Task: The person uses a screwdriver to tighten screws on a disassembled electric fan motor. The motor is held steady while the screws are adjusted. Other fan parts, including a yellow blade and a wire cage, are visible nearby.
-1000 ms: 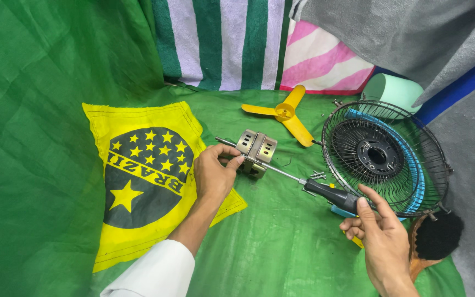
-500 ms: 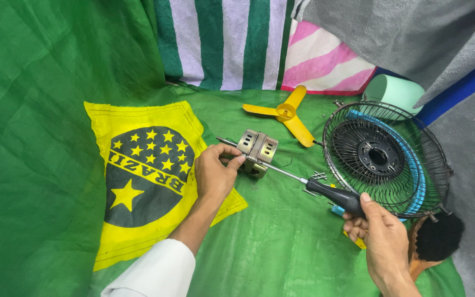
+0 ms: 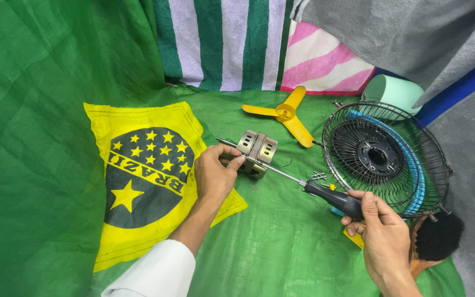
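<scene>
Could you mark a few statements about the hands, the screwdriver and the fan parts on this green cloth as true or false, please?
1. The right hand grips the black handle of the screwdriver. True.
2. The left hand rests on the wire fan guard. False: it touches the small metal motor; the guard lies apart, to the right.
3. The yellow fan blade is mounted inside the guard. False: it lies loose on the green cloth, beside the guard.
4. The screwdriver's shaft reaches to the motor. True.
5. A yellow and green flag cloth lies left of the motor. True.
</scene>
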